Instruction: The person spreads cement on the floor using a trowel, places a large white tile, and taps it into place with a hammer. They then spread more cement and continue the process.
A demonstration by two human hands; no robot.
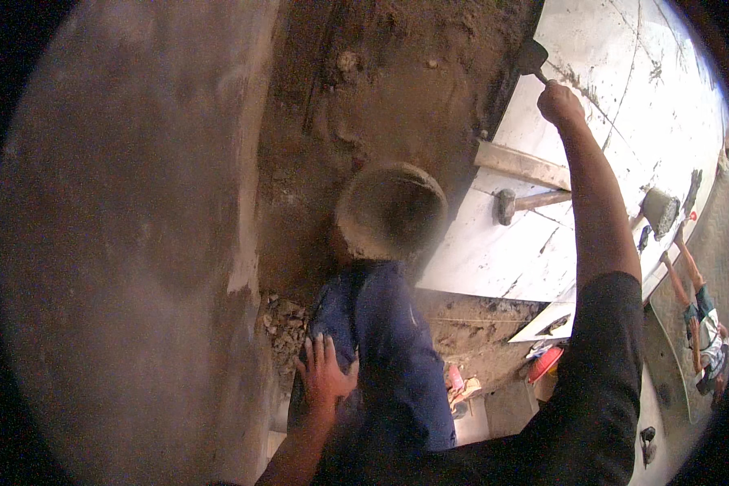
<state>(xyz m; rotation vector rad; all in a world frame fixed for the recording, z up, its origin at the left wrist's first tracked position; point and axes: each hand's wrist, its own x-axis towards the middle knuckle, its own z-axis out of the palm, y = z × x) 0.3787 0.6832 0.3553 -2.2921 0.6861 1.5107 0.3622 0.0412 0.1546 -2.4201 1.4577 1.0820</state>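
My right arm reaches far forward, and my right hand (560,104) is closed around the handle of a trowel (532,58). The trowel's dark blade lies at the border between the white tiles (510,263) and the brown dirt strip (397,97). My left hand (326,373) rests on my dark blue trouser leg, its fingers spread and holding nothing. In front of my knees sits a round, dirt-coated basin (391,211) on the dirt. Right of the basin, a mallet (508,207) with a wooden handle lies on the tiles beside a wooden board (522,164); my right arm covers part of the tiles there.
A plain wall (138,227) runs along the left. Broken rubble (283,328) lies at its foot. Farther right, another person (705,328) reaches toward a bucket (661,212) of grey material. A red bowl (545,364) stands behind my right arm.
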